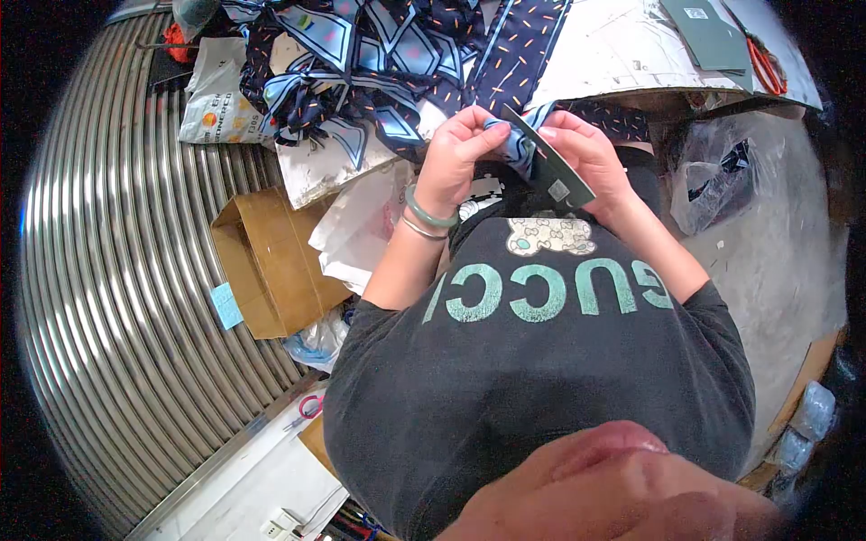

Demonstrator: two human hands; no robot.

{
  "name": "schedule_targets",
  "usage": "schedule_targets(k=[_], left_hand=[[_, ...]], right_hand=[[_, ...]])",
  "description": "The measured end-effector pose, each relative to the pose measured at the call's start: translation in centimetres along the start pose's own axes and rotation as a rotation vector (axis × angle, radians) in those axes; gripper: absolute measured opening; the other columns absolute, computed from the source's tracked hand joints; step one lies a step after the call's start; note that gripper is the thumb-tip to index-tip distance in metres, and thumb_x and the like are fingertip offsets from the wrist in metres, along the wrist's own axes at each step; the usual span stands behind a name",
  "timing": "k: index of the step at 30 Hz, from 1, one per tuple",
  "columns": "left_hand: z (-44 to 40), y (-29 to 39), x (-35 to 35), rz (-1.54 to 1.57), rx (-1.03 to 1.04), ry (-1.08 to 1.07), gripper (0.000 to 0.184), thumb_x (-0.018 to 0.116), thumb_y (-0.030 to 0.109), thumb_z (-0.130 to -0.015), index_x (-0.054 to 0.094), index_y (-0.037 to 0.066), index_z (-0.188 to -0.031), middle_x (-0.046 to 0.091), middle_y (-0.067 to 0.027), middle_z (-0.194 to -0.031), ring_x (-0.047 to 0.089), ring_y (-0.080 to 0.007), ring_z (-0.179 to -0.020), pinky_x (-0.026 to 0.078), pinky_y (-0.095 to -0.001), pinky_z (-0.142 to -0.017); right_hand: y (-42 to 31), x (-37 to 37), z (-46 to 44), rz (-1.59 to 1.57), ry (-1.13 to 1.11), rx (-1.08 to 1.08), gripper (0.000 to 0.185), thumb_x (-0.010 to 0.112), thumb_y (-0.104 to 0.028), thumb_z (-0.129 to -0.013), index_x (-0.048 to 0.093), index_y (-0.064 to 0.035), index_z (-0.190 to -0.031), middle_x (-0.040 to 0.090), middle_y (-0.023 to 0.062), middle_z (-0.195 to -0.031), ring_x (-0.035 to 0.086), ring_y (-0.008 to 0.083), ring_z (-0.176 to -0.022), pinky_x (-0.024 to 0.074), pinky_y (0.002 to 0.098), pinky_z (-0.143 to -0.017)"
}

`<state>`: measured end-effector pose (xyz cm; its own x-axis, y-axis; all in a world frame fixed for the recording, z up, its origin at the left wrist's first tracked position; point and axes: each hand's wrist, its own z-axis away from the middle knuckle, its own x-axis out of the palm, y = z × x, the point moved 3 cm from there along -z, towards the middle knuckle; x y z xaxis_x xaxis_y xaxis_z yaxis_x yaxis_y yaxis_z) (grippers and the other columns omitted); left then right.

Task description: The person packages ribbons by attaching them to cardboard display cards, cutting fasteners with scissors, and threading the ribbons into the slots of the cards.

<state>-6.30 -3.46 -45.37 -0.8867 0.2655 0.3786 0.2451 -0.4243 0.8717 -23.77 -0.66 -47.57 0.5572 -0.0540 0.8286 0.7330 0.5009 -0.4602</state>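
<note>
My left hand, with bangles at its wrist, pinches a blue patterned scarf between thumb and fingers. My right hand is closed on a dark green card with a small printed square code, held tilted beside the scarf. The scarf bends against the card's far part; whether it passes through the card cannot be made out. Right behind my hands, a dark navy cloth with small orange dashes runs up over the table. A heap of blue and navy scarves lies to the left.
A stack of green cards and red-handled scissors lie on the white table. Below are a clear plastic bag, an open cardboard box and a white bag. A ribbed metal shutter stands left.
</note>
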Motion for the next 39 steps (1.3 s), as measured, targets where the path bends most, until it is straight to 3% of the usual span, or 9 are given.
schedule_targets(k=[8,11,13,20,27,30,33,39], left_hand=[[-0.1,0.0,0.4,-0.051,-0.026,0.007,0.01,0.062,0.014,-0.09,0.058,0.005,-0.092,0.064,0.0004,-0.081,0.057,-0.0042,-0.069,0.043,-0.0177,-0.062],[-0.1,0.2,0.8,-0.097,-0.004,0.034,0.011,0.063,0.016,-0.09,0.059,0.006,-0.093,0.063,0.002,-0.081,0.055,-0.0028,-0.066,0.041,-0.0161,-0.059],[-0.1,0.3,1.0,-0.101,-0.007,0.013,0.011,0.063,0.016,-0.09,0.059,0.006,-0.092,0.063,0.0026,-0.08,0.054,-0.0023,-0.066,0.041,-0.0159,-0.059],[-0.4,0.0,1.1,-0.114,-0.001,0.013,0.01,0.062,0.017,-0.091,0.059,0.007,-0.091,0.061,0.0039,-0.079,0.054,-0.0013,-0.068,0.042,-0.0164,-0.061],[-0.5,-0.5,0.7,-0.071,-0.015,-0.009,0.01,0.06,0.015,-0.092,0.059,0.006,-0.09,0.062,0.0021,-0.08,0.056,-0.004,-0.071,0.045,-0.0189,-0.068],[-0.3,-0.2,0.5,0.005,-0.013,0.006,0.009,0.06,0.014,-0.092,0.059,0.006,-0.089,0.063,0.0004,-0.083,0.058,-0.0062,-0.073,0.046,-0.0204,-0.071],[-0.1,-0.2,0.5,-0.002,-0.016,-0.037,0.009,0.06,0.015,-0.092,0.059,0.006,-0.089,0.063,0.0003,-0.082,0.058,-0.0061,-0.072,0.046,-0.0205,-0.07],[0.0,-0.1,0.5,-0.047,0.004,-0.043,0.01,0.062,0.015,-0.091,0.059,0.005,-0.092,0.063,0.0017,-0.083,0.057,-0.0057,-0.073,0.046,-0.0206,-0.07]], right_hand=[[0.2,1.1,0.4,-0.026,0.064,0.1,0.017,0.063,-0.008,-0.087,0.061,0.0024,-0.1,0.067,0.0093,-0.093,0.064,0.012,-0.081,0.0515,0.0241,-0.072],[-0.3,1.0,0.6,0.057,0.108,0.024,0.017,0.064,-0.007,-0.086,0.061,0.002,-0.1,0.067,0.0085,-0.091,0.064,0.0124,-0.08,0.0513,0.0246,-0.072],[-0.9,1.4,0.9,0.185,0.082,-0.196,0.017,0.066,-0.006,-0.085,0.061,0.0013,-0.099,0.067,0.0075,-0.09,0.064,0.0116,-0.078,0.0511,0.0247,-0.073],[-1.3,0.8,1.0,0.21,0.117,-0.256,0.014,0.065,-0.007,-0.086,0.06,0.0006,-0.096,0.067,0.0067,-0.088,0.063,0.0102,-0.077,0.0501,0.0231,-0.069],[-0.5,0.3,0.8,-0.003,-0.067,-0.145,0.013,0.06,-0.008,-0.088,0.058,0.0001,-0.099,0.065,0.0064,-0.087,0.06,0.0105,-0.072,0.0482,0.0232,-0.066],[0.3,0.1,0.8,-0.049,0.009,-0.104,0.013,0.06,-0.007,-0.087,0.057,0.0005,-0.098,0.065,0.0102,-0.096,0.06,0.013,-0.085,0.0481,0.0276,-0.076],[-0.2,0.3,0.8,-0.13,-0.029,-0.106,0.016,0.059,-0.006,-0.087,0.058,0.0012,-0.101,0.065,0.0106,-0.098,0.061,0.0142,-0.088,0.0486,0.0279,-0.078],[-0.1,0.7,1.3,0.051,0.035,-0.038,0.015,0.064,-0.004,-0.085,0.058,-0.0007,-0.098,0.066,0.0094,-0.095,0.062,0.0148,-0.084,0.0496,0.03,-0.078]])
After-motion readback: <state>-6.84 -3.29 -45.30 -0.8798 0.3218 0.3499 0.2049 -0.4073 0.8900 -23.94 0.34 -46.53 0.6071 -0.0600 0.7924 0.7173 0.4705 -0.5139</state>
